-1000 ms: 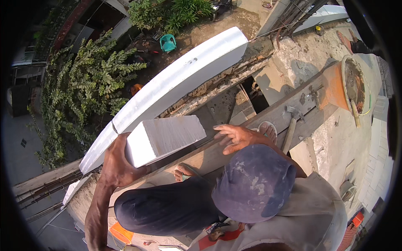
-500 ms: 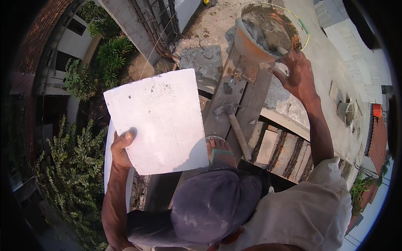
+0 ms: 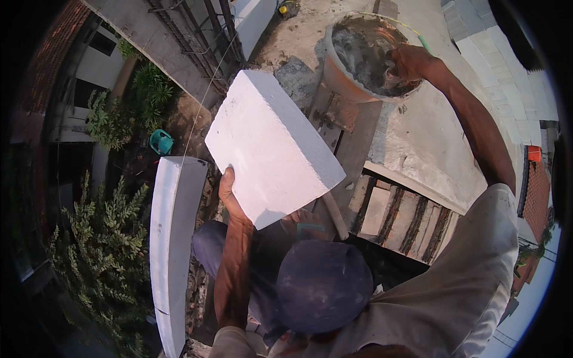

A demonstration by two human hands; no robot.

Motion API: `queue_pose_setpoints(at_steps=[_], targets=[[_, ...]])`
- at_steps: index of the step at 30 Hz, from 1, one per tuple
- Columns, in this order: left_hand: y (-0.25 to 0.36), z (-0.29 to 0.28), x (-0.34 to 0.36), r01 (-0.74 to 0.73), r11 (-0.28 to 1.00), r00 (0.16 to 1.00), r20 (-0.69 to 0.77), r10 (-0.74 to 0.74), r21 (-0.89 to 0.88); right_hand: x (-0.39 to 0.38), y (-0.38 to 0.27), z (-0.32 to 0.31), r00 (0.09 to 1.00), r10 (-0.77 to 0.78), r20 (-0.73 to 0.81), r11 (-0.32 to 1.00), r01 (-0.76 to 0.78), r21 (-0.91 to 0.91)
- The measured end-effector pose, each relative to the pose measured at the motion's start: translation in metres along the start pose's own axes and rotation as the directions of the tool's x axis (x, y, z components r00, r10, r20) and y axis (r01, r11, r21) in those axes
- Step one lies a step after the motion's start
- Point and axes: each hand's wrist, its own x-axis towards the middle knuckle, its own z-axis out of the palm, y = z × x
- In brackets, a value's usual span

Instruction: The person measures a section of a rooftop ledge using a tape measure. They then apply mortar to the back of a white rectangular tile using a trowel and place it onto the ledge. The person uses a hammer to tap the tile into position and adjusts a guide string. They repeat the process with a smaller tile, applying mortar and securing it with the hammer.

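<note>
My left hand (image 3: 234, 196) grips a white lightweight concrete block (image 3: 262, 143) by its near left edge, thumb on the broad face. The block is held up in the air, tilted, with one long side turned to the right. My right hand (image 3: 410, 63) is inside an orange-brown bucket (image 3: 340, 76), fingers closed low at the grey wet mortar (image 3: 358, 52). Whatever those fingers hold is hidden by the hand and mortar. A wooden tool handle (image 3: 335, 217) lies on the planks (image 3: 361, 140), its far end behind the block.
A row of white blocks (image 3: 170, 250) stands along the left, with a taut string (image 3: 206, 98) above. Rusty reinforcing bars (image 3: 200, 36) rise at the upper left. Stacked slabs (image 3: 379, 210) lie right of the planks. A teal chair (image 3: 161, 142) is down beyond the wall.
The block has moved right and tipped, so its long side shows. My right hand has gone from the bucket's near rim into the mortar. More of the block row shows at left.
</note>
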Motion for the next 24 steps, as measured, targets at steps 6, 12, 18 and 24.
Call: queue_pose_setpoints(at_steps=[6,12,18,24], targets=[[-0.027,-0.018,0.011,-0.034,0.999,0.999,0.019,0.034,-0.036,-0.039,0.042,-0.038,0.937,0.086,-0.338,0.946,-0.183,-0.266],[-0.031,0.008,0.021,-0.013,1.0,0.999,0.041,0.012,0.023,-0.003,0.04,0.002,0.864,0.085,-0.496,0.933,-0.244,-0.265],[-0.021,0.04,0.03,0.037,0.998,0.997,0.069,-0.04,0.047,0.008,-0.007,-0.006,0.851,-0.036,-0.524,0.971,-0.096,-0.221],[-0.023,0.053,0.042,0.027,0.993,0.997,0.063,-0.034,0.115,-0.003,-0.04,-0.017,0.83,-0.057,-0.555,0.98,-0.061,-0.192]])
